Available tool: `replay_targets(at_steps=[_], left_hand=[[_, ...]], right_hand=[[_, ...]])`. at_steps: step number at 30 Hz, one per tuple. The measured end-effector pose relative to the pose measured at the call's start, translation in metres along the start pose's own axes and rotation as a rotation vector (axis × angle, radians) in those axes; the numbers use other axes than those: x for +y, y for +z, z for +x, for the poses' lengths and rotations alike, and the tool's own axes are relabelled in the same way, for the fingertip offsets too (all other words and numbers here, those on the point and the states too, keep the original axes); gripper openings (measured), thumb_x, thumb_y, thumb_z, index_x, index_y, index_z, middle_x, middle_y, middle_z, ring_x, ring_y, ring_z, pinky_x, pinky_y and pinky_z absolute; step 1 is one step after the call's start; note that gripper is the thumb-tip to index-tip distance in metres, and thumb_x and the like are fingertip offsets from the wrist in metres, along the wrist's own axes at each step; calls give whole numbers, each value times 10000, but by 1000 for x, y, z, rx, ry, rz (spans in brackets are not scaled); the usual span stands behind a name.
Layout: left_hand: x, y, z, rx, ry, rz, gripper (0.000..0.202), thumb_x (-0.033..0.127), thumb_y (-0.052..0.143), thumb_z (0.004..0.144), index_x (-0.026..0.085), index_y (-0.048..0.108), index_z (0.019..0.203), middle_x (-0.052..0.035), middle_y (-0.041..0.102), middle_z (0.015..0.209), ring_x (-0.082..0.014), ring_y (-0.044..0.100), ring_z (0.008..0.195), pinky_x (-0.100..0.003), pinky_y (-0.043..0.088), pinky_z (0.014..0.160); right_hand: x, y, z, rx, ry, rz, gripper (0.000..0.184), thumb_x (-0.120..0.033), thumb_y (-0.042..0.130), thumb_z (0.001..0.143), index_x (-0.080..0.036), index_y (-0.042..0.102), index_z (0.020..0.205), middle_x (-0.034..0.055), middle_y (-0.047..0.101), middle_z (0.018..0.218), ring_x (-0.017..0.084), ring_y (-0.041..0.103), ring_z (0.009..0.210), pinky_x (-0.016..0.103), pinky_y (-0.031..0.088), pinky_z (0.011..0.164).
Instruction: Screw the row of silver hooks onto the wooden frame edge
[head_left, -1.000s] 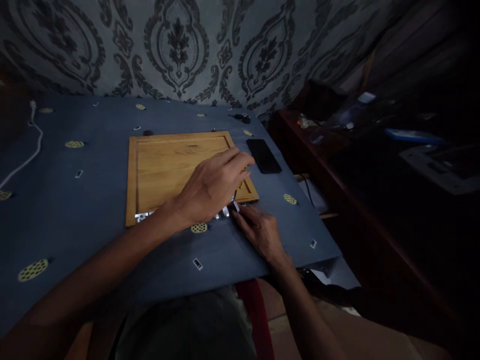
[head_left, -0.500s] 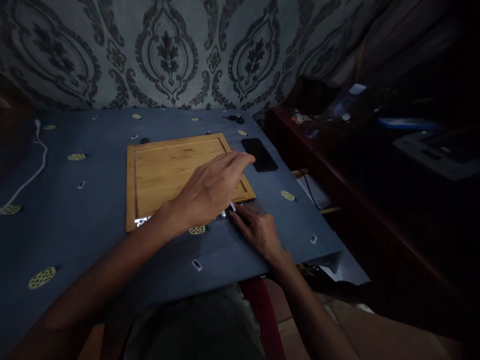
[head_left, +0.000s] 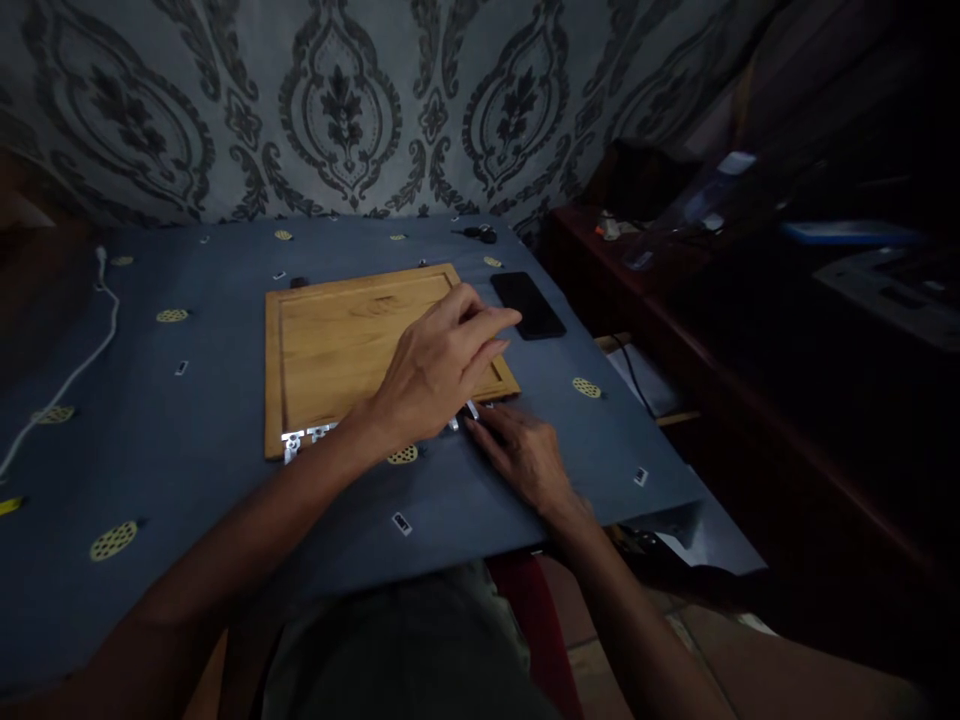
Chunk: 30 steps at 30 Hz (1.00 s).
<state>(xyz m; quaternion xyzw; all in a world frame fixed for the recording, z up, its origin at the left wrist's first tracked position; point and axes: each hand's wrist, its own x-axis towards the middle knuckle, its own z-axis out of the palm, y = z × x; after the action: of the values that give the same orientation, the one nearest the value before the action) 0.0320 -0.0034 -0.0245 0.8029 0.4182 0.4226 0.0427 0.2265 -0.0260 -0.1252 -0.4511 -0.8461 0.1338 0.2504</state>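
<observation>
A wooden panel with a raised frame (head_left: 345,340) lies flat on the blue patterned tablecloth. Small shiny metal fittings, hinge-like in shape (head_left: 292,442), sit along its near edge. Above the panel's near right part is my left hand (head_left: 439,365), its fingers bent and thumb close to the forefinger; whatever it grips underneath is hidden. My right hand (head_left: 525,455) rests on the cloth by the near right corner, fingertips closed at a small metal piece (head_left: 471,409) partly covered by the hands.
A black phone (head_left: 528,306) lies right of the panel, with dark keys (head_left: 480,234) behind it. At the left runs a white cable (head_left: 75,375). A dark red side table (head_left: 660,290) holding a clear bottle (head_left: 701,205) stands at the right.
My left hand's fingers have loosened and spread a little, with the wrist turned. My right hand stays at the metal piece. The whole view has shifted slightly.
</observation>
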Motion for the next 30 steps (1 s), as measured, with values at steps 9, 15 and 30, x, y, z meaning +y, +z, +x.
replay_targets(at_steps=[9, 15, 30], left_hand=[[3, -14, 2, -84, -68, -123, 209, 99, 590, 954, 167, 626, 1148, -50, 753, 1090, -169, 727, 973, -318, 596, 884], [-3, -7, -1, 54, 82, -83, 137, 180, 643, 973, 146, 697, 1094, -81, 698, 1093, -162, 684, 980, -303, 586, 873], [-6, -7, -1, 100, 136, -69, 108, 148, 646, 969, 159, 726, 1041, -41, 760, 984, -152, 725, 910, -281, 567, 816]], right_hand=[[2, 1, 0, 17, -13, -23, 356, -418, 471, 1059, -223, 764, 1114, 88, 786, 897, 240, 752, 791, 305, 532, 691], [3, 4, -1, 42, -14, -8, 337, -403, 493, 1055, -211, 768, 1081, 90, 789, 922, 231, 747, 809, 306, 542, 739], [3, 4, 0, 22, -28, -36, 343, -406, 478, 1062, -229, 771, 1088, 83, 781, 906, 229, 744, 802, 294, 523, 709]])
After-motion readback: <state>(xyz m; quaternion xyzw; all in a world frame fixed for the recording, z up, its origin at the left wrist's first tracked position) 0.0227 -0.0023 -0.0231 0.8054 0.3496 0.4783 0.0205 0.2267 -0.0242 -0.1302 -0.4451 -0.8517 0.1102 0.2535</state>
